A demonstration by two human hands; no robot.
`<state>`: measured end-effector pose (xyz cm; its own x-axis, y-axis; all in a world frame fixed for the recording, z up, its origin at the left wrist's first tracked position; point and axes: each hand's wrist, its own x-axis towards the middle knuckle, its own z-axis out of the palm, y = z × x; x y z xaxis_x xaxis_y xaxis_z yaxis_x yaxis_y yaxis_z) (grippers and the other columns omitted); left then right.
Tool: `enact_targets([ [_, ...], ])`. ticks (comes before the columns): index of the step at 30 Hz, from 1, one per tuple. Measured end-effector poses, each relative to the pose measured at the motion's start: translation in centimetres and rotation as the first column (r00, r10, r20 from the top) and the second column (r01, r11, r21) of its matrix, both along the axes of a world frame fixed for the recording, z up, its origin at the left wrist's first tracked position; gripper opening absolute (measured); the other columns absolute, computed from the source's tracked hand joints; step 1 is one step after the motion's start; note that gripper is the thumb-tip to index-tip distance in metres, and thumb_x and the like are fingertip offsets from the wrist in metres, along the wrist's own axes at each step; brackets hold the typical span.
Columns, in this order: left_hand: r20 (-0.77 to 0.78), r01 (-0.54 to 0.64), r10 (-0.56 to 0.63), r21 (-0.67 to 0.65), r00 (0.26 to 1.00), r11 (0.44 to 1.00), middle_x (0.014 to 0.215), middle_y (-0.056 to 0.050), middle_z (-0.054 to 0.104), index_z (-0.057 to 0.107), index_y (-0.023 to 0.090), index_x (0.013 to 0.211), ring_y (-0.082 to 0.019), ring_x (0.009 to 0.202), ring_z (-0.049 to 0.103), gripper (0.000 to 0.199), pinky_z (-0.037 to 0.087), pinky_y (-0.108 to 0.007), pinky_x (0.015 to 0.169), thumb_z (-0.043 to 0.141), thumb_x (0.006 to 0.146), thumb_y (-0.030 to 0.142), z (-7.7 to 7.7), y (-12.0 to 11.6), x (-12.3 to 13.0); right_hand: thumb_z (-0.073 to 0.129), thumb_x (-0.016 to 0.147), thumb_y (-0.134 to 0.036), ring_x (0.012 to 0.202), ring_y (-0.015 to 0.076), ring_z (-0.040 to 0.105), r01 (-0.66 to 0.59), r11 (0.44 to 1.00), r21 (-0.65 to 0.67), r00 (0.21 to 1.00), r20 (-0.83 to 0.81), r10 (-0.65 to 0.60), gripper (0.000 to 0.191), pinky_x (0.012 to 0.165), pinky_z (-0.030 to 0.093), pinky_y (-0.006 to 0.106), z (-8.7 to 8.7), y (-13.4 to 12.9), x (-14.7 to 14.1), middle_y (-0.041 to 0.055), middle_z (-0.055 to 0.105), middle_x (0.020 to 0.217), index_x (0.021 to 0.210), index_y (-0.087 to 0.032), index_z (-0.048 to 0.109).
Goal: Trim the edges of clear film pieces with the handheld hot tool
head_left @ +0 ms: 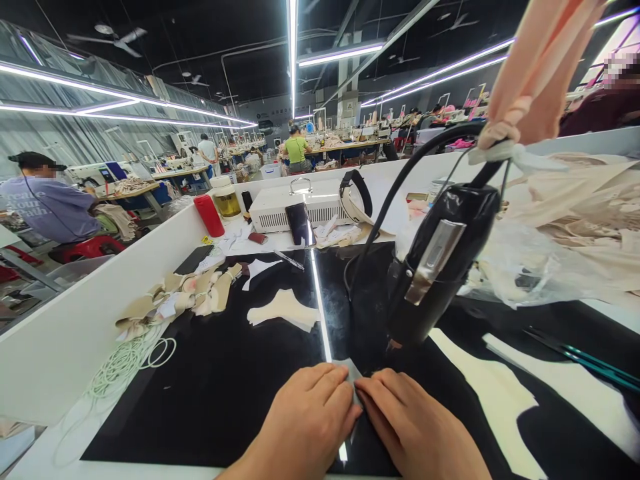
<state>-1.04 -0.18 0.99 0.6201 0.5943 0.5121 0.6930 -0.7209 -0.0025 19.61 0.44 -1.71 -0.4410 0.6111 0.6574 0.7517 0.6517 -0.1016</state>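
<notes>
My left hand and my right hand meet at the front of the black work surface. Between them a small pale grey piece shows, pinched by the fingers of both. Just beyond my right hand hangs a black handheld device with a metal plate, tied up by pink cloth. A cream cut piece lies ahead on the black surface. Two more, a cream one and a whiter one, lie to the right of my right hand.
Beige scraps and a pale green cord coil lie left. Teal-handled tweezers rest at right. Behind stand a white vented box, a phone, a red cylinder and a jar. Plastic and fabric pile right.
</notes>
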Motion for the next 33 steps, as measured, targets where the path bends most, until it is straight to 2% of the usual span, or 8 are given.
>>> enact_targets([
  [7, 0.054, -0.029, 0.024, 0.089, 0.998, 0.996, 0.116, -0.006, 0.084, 0.071, 0.014, 0.111, -0.022, 0.108, 0.081, 0.038, 0.068, -0.035, 0.093, 0.037, 0.12, 0.026, -0.6, 0.1, 0.0, 0.034, 0.116, -0.016, 0.063, 0.0168, 0.072, -0.017, 1.0, 0.01, 1.0, 0.02, 0.017, 0.037, 0.055, 0.056, 0.028, -0.2, 0.1, 0.1, 0.0026, 0.073, 0.081, 0.104, -0.021, 0.069],
  [14, 0.112, -0.033, 0.029, 0.034, 0.993, 0.999, 0.116, -0.005, 0.083, 0.07, 0.016, 0.105, -0.019, 0.108, 0.081, 0.044, 0.066, -0.032, 0.095, 0.034, 0.122, 0.036, 0.1, -0.3, 0.1, 0.031, 0.118, -0.022, 0.092, 0.0206, 0.083, -0.061, 0.988, 0.141, 0.993, 0.108, 0.046, 0.041, 0.081, 0.065, 0.031, 1.3, 0.2, 4.5, 0.0036, 0.085, 0.105, 0.119, -0.023, 0.071],
  [18, 0.124, -0.018, 0.011, 0.056, 0.992, 0.998, 0.113, -0.004, 0.083, 0.071, 0.016, 0.105, -0.019, 0.104, 0.081, 0.045, 0.066, -0.031, 0.09, 0.036, 0.121, 0.039, 0.3, -0.3, 0.3, 0.047, 0.114, -0.052, 0.093, 0.027, 0.083, 0.14, 0.99, -0.027, 0.988, -0.062, -0.142, 0.034, 0.072, 0.067, 0.037, 2.0, 0.8, 7.3, 0.0046, 0.085, 0.109, 0.124, -0.028, 0.069],
  [21, 0.124, 0.006, -0.017, 0.09, 0.992, 0.996, 0.109, -0.004, 0.084, 0.071, 0.015, 0.105, -0.019, 0.102, 0.081, 0.047, 0.065, -0.03, 0.09, 0.035, 0.122, 0.039, 0.2, -0.3, 0.5, 0.06, 0.099, -0.076, 0.09, 0.0334, 0.084, 0.258, 0.929, -0.265, 0.914, -0.245, -0.323, 0.055, 0.053, 0.063, 0.037, 3.6, 1.6, 7.1, 0.0076, 0.084, 0.108, 0.129, -0.031, 0.067],
  [24, 0.128, 0.034, -0.048, 0.109, 0.991, 0.993, 0.109, -0.004, 0.084, 0.071, 0.015, 0.104, -0.018, 0.101, 0.081, 0.048, 0.064, -0.028, 0.091, 0.033, 0.122, 0.039, 0.0, -0.3, 0.5, 0.074, 0.086, -0.08, 0.112, 0.0377, 0.082, 0.058, 0.906, -0.419, 0.838, -0.473, -0.273, 0.075, 0.077, 0.07, 0.045, 6.4, 2.9, 5.0, 0.0096, 0.083, 0.125, 0.142, -0.032, 0.06],
  [26, 0.128, 0.037, -0.052, 0.113, 0.99, 0.993, 0.111, -0.005, 0.084, 0.07, 0.015, 0.104, -0.018, 0.103, 0.081, 0.048, 0.064, -0.029, 0.09, 0.033, 0.122, 0.039, -0.3, -0.2, 0.5, 0.082, 0.082, -0.077, 0.117, 0.0353, 0.08, -0.148, 0.909, -0.391, 0.723, -0.669, -0.17, 0.076, 0.089, 0.07, 0.045, 8.4, 3.8, 3.1, 0.0099, 0.08, 0.133, 0.139, -0.032, 0.061],
  [29, 0.12, 0.042, -0.057, 0.125, 0.991, 0.991, 0.111, -0.005, 0.084, 0.07, 0.015, 0.102, -0.018, 0.103, 0.081, 0.049, 0.065, -0.03, 0.087, 0.032, 0.122, 0.04, -0.8, -0.1, 0.4, 0.089, 0.082, -0.066, 0.097, 0.0268, 0.083, -0.35, 0.895, -0.275, 0.535, -0.844, -0.051, 0.054, 0.081, 0.07, 0.036, 10.6, 4.8, 0.6, 0.0049, 0.084, 0.117, 0.119, -0.032, 0.069],
  [33, 0.118, 0.046, -0.066, 0.165, 0.991, 0.985, 0.111, -0.005, 0.084, 0.071, 0.015, 0.1, -0.018, 0.101, 0.081, 0.049, 0.065, -0.029, 0.085, 0.035, 0.121, 0.039, -1.2, 0.1, 0.4, 0.09, 0.086, -0.054, 0.07, 0.0177, 0.073, -0.35, 0.913, -0.208, 0.442, -0.896, -0.035, 0.035, 0.066, 0.064, 0.029, 11.3, 5.4, -1.6, -0.0019, 0.079, 0.09, 0.101, -0.029, 0.07],
])
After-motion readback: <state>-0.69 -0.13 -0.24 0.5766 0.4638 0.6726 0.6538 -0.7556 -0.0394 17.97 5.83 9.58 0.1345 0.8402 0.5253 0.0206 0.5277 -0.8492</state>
